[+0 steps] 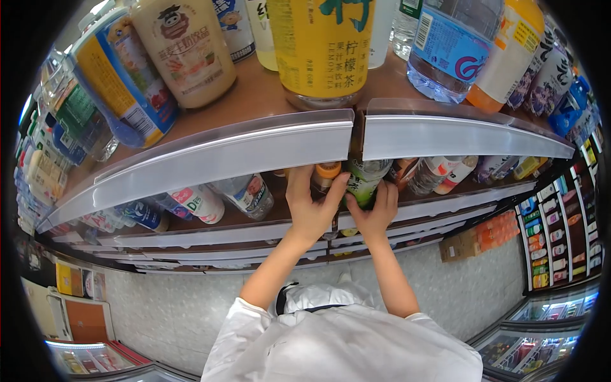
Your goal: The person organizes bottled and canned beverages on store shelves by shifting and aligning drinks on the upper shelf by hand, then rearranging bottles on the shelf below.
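My left hand [312, 207] reaches onto the second shelf. Its thumb and fingers are curled around a bottle with an orange cap [328, 170], whose lower part is mostly hidden. Beside it, my right hand [374, 215] grips a clear bottle with a green label [364, 186], thumb on one side and fingers on the other. The two bottles stand close together under the upper shelf's white price rail [254, 151], which hides part of them.
Above stand a yellow lemon tea bottle [318, 54], a beige milk drink bottle [184, 51] and a blue-labelled water bottle [452, 48]. Along the second shelf are more bottles, including a clear one [248, 196]. A cardboard box [459, 246] sits on the floor at right.
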Available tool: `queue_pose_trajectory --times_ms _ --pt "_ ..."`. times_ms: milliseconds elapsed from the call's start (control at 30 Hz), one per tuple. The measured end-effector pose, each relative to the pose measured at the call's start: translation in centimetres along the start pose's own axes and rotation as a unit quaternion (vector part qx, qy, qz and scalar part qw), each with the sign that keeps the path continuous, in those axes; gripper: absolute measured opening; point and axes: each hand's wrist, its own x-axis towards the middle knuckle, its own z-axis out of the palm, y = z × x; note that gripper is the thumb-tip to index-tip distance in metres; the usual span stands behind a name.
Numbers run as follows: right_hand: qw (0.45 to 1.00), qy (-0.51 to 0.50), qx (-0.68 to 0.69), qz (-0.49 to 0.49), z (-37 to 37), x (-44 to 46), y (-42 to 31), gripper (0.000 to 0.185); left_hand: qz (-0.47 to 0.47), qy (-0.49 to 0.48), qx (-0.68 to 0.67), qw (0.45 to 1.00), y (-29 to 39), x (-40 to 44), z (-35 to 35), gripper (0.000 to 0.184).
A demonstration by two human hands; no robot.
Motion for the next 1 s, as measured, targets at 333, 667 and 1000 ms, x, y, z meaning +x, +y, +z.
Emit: queue_pose_trajectory --times_ms 333,667,1000 --pt "1.000 -0.006 -0.003 -0.004 -0.1 -0.1 0.0 0.063 0.121 -0.005 0.160 0.980 -1.7 -2.6 0.0 0.086" --pt "1.000 -0.019 -0.006 -0.003 -0.3 -0.6 0.4 0.062 0.136 -0.020 0.200 0.970 -3.4 -4.3 -0.5 0.099" --pt "0.999 -0.022 0.023 0.012 -0.6 -0.5 0.3 0.060 0.039 -0.036 0.171 0.984 -2.9 -4.4 -1.2 0.117"
